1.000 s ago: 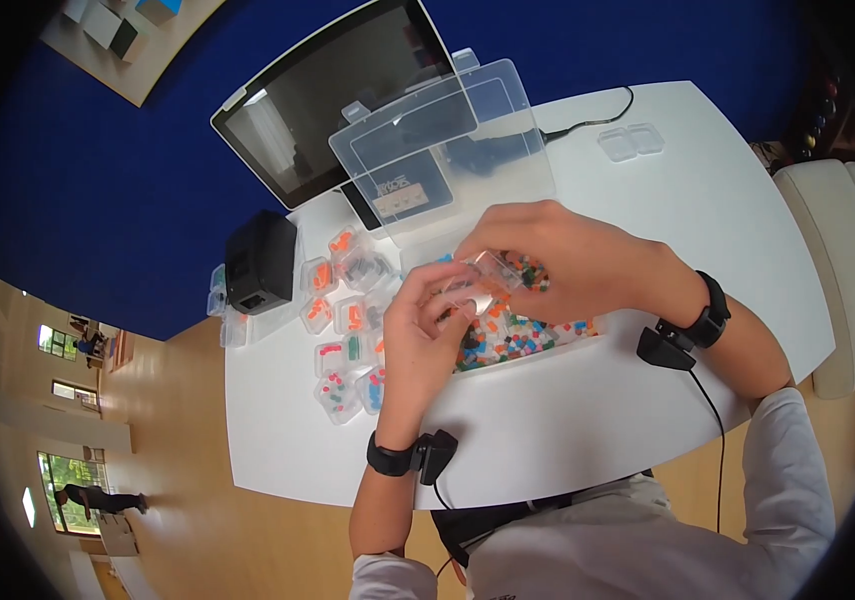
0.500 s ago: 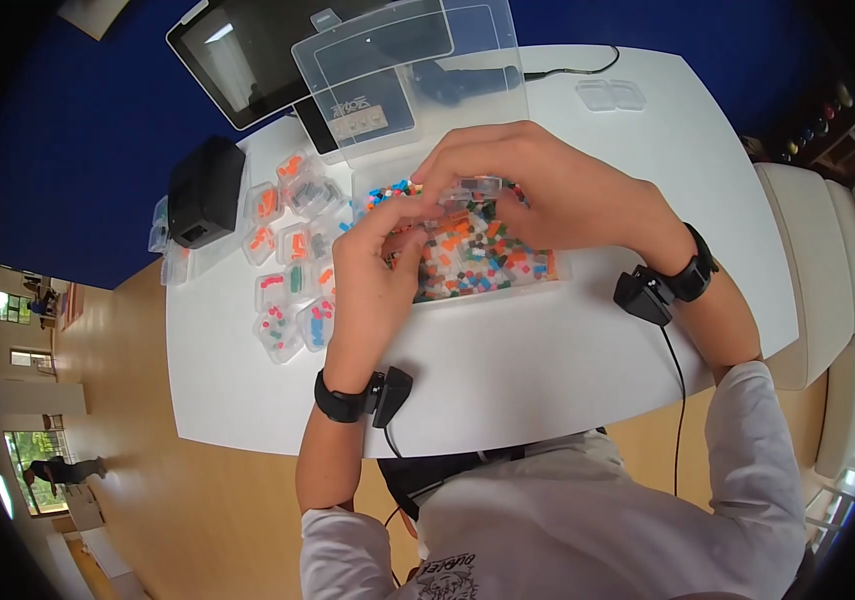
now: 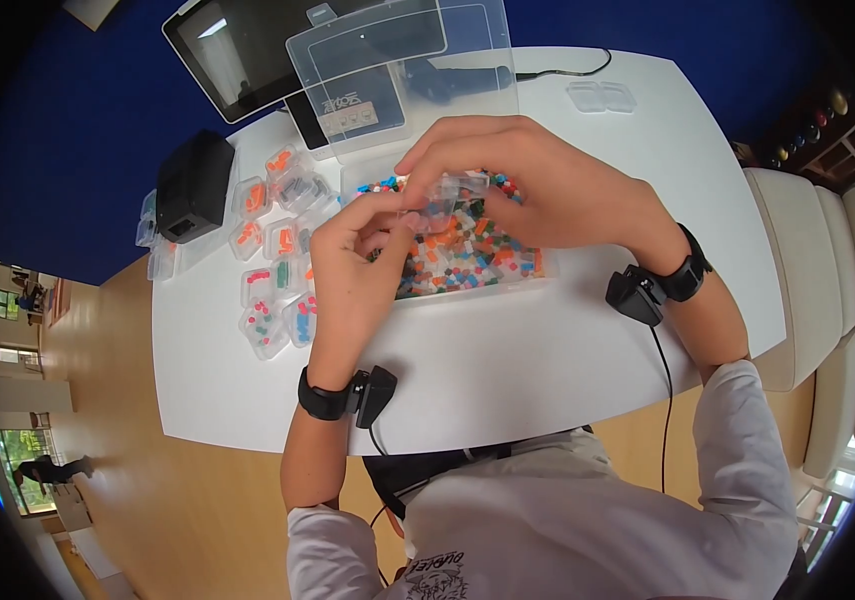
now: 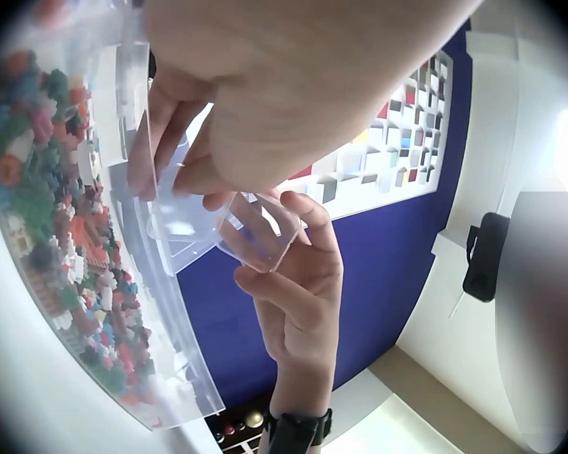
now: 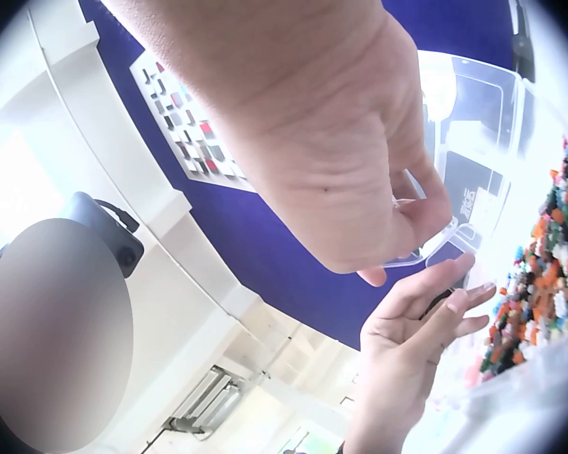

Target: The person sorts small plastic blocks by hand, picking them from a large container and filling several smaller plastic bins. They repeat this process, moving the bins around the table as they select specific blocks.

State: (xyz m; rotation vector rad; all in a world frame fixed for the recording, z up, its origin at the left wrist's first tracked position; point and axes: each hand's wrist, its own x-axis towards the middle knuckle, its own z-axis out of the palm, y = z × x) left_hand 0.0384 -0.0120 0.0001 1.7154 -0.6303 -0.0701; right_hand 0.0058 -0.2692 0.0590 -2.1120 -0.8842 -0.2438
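Note:
A small clear plastic box (image 3: 440, 212) is held over a large clear bin (image 3: 508, 286) full of tiny coloured building bricks (image 3: 458, 262). My right hand (image 3: 558, 195) arches over the box from the right. In the left wrist view, the right hand's (image 4: 303, 293) thumb and fingers pinch the clear box (image 4: 257, 232) along its sides. My left hand (image 3: 353, 265) comes in from the left, its thumb and index finger pinching the box's near left edge. The right wrist view shows the left hand (image 5: 407, 345) with its other fingers loosely extended; my right hand hides most of the box there.
Left of the bin lie several small clear boxes with sorted bricks (image 3: 266, 325). The bin's clear lid (image 3: 468, 105) stands up behind, before a dark screen (image 3: 238, 60). A black device (image 3: 193, 190) sits at the left edge. An open small box (image 3: 603, 97) lies far right.
The head view has shifted, so the table appears higher and further left. Both hands stay together over the bin with the small box, their finger positions altered slightly.

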